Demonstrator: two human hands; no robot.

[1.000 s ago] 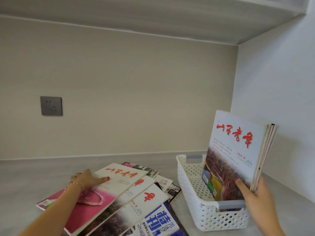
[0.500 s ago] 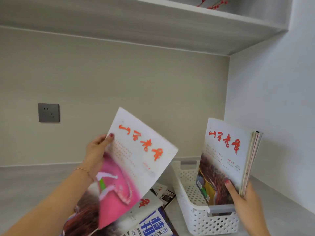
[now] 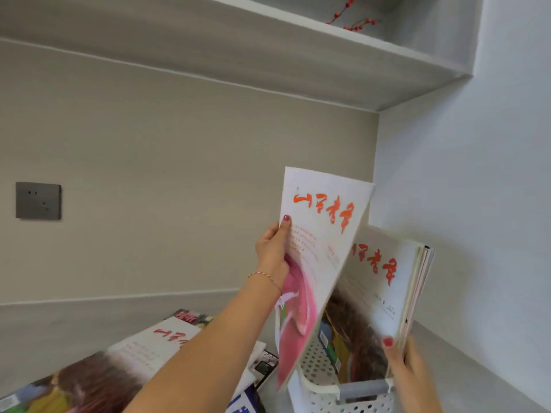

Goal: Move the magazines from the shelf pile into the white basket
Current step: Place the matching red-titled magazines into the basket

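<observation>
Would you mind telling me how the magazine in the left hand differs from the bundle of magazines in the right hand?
The left hand holds a single magazine with a pink picture; the right hand grips a bundle of several, its front cover showing a brownish picture. The single magazine hangs in the air beside the white basket; the bundle stands upright in it. Both front covers carry the same red title on white.

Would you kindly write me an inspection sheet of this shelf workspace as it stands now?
Surface: grey shelf, lit, bare at right.
Job's things: white basket holds upright magazines; pink-cover magazine held above it; magazine pile left on shelf.
Clutter: nothing seen.
Grippers: left hand grips the pink-cover magazine; right hand steadies the upright magazines.
Cables: nothing seen.
Surroundings: wall socket; upper shelf with red berry sprig.
</observation>
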